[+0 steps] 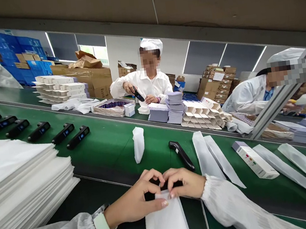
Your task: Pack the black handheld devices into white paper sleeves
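Note:
A long folded white paper sleeve (168, 227) lies on the dark surface at the bottom middle. My left hand (141, 196) pinches its top edge from the left, thumb lying on the paper. From the right, my right hand (183, 183) grips the same edge, its thumb and curled fingers close to the left hand's fingertips. Beyond the hands, on the green belt, stands a wrapped white packet (139, 145). A black handheld device (181, 155) rests just beyond my right hand, beside flat white sleeves (207, 156).
A tall stack of white sheets (25, 191) fills the left. Several black devices (77, 137) line the belt at upper left. A printed box (254, 159) and more sleeves lie right. Across the belt, a person (148, 81) holds a device near stacked cartons (202, 113); a metal post (280, 99) slants at right.

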`<act>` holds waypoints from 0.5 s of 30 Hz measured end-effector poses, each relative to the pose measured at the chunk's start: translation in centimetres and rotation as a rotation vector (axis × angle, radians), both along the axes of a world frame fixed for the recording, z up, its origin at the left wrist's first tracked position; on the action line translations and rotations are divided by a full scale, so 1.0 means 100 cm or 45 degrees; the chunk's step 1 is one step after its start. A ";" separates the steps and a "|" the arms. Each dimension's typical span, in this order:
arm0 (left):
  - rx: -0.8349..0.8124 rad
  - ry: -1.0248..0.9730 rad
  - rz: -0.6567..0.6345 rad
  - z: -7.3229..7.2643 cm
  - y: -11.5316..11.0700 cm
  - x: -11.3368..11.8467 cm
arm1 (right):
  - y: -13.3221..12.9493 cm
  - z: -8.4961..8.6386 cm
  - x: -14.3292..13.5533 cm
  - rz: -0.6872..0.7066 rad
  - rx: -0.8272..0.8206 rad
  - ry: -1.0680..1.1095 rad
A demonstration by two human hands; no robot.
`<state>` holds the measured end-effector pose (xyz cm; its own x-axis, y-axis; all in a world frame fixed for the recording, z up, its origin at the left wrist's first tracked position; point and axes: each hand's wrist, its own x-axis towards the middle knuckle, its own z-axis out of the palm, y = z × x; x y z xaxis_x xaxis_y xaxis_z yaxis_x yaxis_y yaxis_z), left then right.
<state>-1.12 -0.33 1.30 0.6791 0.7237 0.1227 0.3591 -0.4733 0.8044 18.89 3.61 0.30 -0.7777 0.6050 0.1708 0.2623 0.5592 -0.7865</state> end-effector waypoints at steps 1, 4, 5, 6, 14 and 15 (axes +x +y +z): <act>0.010 -0.031 -0.001 0.001 -0.001 0.000 | 0.009 0.000 0.004 -0.125 0.035 0.005; 0.023 -0.051 -0.015 0.001 -0.003 0.001 | 0.042 -0.006 0.018 -0.860 0.190 -0.119; 0.016 -0.038 -0.022 0.000 -0.003 0.002 | 0.052 -0.011 0.022 -1.068 0.198 -0.183; 0.007 -0.024 -0.024 -0.002 -0.002 0.002 | 0.061 -0.016 0.025 -1.202 0.171 -0.234; -0.025 0.006 -0.029 -0.007 0.001 0.004 | 0.046 0.006 0.009 -0.951 -0.243 0.410; -0.037 0.001 -0.041 -0.007 0.001 0.005 | 0.038 0.015 0.003 -0.817 -0.349 0.641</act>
